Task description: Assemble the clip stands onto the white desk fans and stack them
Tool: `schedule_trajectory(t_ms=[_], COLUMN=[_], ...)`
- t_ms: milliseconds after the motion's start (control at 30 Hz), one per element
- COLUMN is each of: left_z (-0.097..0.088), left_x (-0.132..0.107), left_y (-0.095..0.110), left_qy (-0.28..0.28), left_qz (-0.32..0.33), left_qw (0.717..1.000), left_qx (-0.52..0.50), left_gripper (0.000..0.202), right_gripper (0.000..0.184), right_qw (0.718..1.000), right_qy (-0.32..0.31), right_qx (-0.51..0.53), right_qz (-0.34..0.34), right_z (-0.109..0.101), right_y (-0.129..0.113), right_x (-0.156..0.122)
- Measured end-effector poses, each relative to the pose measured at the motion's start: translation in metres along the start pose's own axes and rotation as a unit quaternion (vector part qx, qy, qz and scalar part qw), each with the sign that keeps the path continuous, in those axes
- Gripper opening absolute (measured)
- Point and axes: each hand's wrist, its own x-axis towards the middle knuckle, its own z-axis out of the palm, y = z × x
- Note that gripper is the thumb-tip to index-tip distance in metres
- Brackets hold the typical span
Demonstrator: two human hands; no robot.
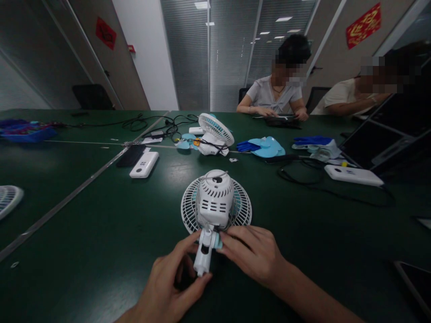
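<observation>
So the person's got a small white fan (217, 199) lying face down on the dark green table (134, 233), right in front of them, with its round slotted grille (243, 204) against the tabletop and the vented motor housing (215, 211) facing up. The stem (202, 258) points back toward the person. The left hand (171, 273) is curled around that stem, thumb by its bottom tip and index finger up near the hinge, so yeah, it's gripping it. The right hand (254, 253) has its fingertips on the light blue knob (218, 242) at the side of the hinge, looks like a pinch, though part of the grip is hidden. A thin cord (198, 215) is looped around the housing. Farther back there's a second fan (215, 130), tilted, with light blue fan blades (269, 147) and blue gloves (247, 146) just right of it. A white power bank (144, 164) sits off to the left, another white device (353, 175) to the right. Across the table, a co-worker (278, 94) in a light gray top sits with both hands near a dark item.
</observation>
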Motion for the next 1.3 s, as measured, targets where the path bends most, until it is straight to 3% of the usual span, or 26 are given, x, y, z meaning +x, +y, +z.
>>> schedule_trajectory(t_ms=[200, 367, 567, 733, 867, 1000, 1133, 1300], left_z=[0.0, 0.0, -0.001, 0.0, 0.0, -0.001, 0.0, 0.0], left_x=[0.001, 0.002, -0.001, -0.002, -0.001, -0.001, -0.001, 0.0], left_y=[0.0, 0.001, -0.001, -0.001, 0.0, -0.001, -0.002, 0.003], left_qy=[0.007, -0.006, -0.007, -0.017, -0.012, -0.004, -0.013, -0.009], left_qz=[-0.002, -0.01, -0.012, -0.017, -0.015, -0.007, -0.007, -0.012], left_qw=[1.0, 1.0, 1.0, 1.0, 1.0, 1.0, 1.0, 1.0], left_qx=[-0.009, -0.008, -0.003, -0.008, -0.003, 0.005, 0.011, 0.021], left_gripper=[0.064, 0.065, 0.064, 0.065, 0.064, 0.062, 0.063, 0.062], right_gripper=[0.013, 0.019, 0.011, 0.022, 0.021, 0.023, 0.011, 0.018], right_qw=[0.998, 0.999, 1.0, 0.999, 0.999, 0.999, 1.0, 0.997], right_qy=[-0.013, -0.025, -0.027, -0.012, -0.02, -0.024, -0.002, -0.017], right_qx=[0.035, 0.019, -0.001, -0.024, -0.005, -0.004, 0.011, 0.054], right_qz=[0.056, 0.01, 0.009, -0.03, -0.049, -0.034, 0.009, 0.061], right_z=[0.005, 0.002, 0.001, -0.002, -0.007, -0.006, 0.0, 0.003], right_y=[-0.004, 0.0, 0.002, 0.0, 0.0, 0.003, 0.0, -0.004], right_x=[-0.002, -0.007, -0.005, 0.001, 0.004, 0.002, 0.001, 0.001])
